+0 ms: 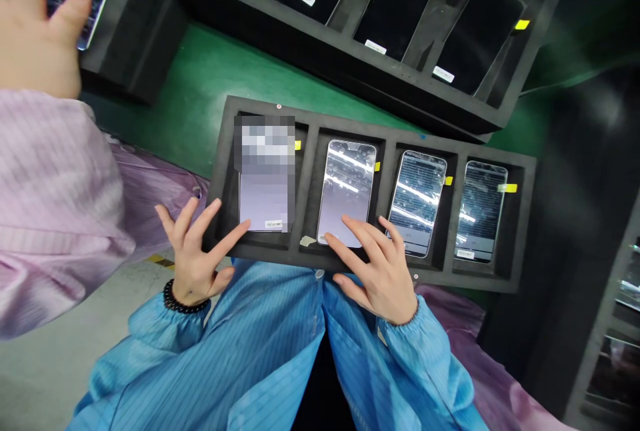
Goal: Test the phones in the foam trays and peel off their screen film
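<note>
In front of me a black foam tray holds smartphones in separate compartments. The leftmost phone has a lit pale screen, partly blurred out, and my left hand reaches its lower left corner with the index finger, the other fingers spread. My right hand lies over the bottom of the second phone, fingers apart, fingertips at its lit lilac screen. A third phone and a fourth phone show dark screens full of text lines. Yellow tabs sit beside the phones. Neither hand grips anything.
Behind, a larger black foam tray holds several dark-screened phones on the green table. At the upper left, a co-worker's hand in a pink sleeve is near another phone. More trays with phones stand at the right edge.
</note>
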A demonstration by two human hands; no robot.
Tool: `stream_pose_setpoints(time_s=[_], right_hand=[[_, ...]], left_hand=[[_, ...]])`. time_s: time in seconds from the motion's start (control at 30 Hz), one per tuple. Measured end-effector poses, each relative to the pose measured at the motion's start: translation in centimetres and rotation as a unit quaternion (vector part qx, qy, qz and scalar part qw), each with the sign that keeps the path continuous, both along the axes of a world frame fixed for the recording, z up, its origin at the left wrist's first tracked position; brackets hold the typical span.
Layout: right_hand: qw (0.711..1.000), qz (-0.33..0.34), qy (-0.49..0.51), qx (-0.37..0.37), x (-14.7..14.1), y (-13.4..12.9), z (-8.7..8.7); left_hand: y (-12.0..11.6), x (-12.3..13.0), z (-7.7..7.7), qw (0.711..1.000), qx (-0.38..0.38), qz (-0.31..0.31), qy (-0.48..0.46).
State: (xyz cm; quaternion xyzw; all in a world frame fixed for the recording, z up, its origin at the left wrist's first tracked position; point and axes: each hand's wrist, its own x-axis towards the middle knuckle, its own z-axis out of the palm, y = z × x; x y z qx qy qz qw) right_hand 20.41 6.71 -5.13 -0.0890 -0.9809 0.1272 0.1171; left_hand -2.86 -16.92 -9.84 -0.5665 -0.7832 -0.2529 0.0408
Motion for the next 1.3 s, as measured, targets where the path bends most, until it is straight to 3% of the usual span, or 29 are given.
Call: stream_pose_setpoints(time_s=[0.13, 0.37, 0.47, 0.6, 0.93, 1.07, 1.13, 1.23, 1.3], right_hand=[[0.999, -0.009, 0.047, -0.007, 0.1, 0.0, -0.2], [1.000, -0.003, 0.009, -0.009, -0.1, -0.1, -0.2], [1.000, -0.007, -0.014, 0.000, -0.2, -0.1, 0.0], [0.999, -0.017, 0.033, -0.005, -0.1, 0.1, 0.0], [0.999, 0.000, 0.027, -0.033, 0.0, 0.0, 0.0], [0.988, 0.016, 0.062, -0.140, 0.7, 1.6, 1.3], [0.983, -0.011, 0.087, -0.162, 0.9, 2.6, 2.5], [0.979, -0.085, 0.138, -0.123, 0.4, 3.7, 3.6], [0.975, -0.121, 0.171, -0.078, -0.3, 4.0, 3.2]], left_hand=[[-0.2, 0.0, 0.0, 0.999, 0.024, 0.022, -0.005], [0.5, -0.2, 0.1, 1.000, 0.022, -0.015, -0.005], [0.3, -0.1, 0.0, 0.999, -0.002, 0.000, -0.032], [-0.1, 0.1, -0.1, 0.999, 0.019, 0.020, -0.035], [0.8, -0.1, 0.6, 1.000, 0.008, -0.017, 0.000], [2.5, -0.9, 1.9, 0.999, 0.045, -0.004, -0.005], [4.0, -1.4, 2.8, 0.999, 0.049, 0.016, 0.001], [6.4, -1.9, 3.7, 0.998, 0.048, 0.037, -0.004], [7.7, -1.9, 3.6, 0.999, 0.034, 0.021, -0.016]])
